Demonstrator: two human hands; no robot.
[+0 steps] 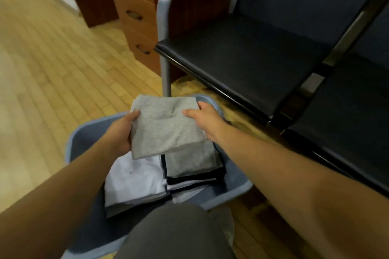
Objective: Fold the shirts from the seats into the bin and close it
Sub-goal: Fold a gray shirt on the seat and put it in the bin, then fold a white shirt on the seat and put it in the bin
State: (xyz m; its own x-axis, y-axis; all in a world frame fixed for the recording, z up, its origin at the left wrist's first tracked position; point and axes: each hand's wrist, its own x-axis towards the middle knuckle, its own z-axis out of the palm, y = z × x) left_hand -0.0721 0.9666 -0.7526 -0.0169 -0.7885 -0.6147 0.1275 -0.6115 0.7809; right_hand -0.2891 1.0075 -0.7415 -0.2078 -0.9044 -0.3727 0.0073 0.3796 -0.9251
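Both hands, left hand (123,132) and right hand (205,120), gripped a folded grey shirt (166,126) over the bin (72,143); stacks inside, seats (242,57) bare, no lid visible.

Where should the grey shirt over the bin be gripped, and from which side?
Its left and right edges, one hand from each side, thumb on top, fingers under, much as the left hand and right hand hold it now. The grey shirt is a flat, limp folded square; support on both edges should keep the fold from opening on the way into the bin.
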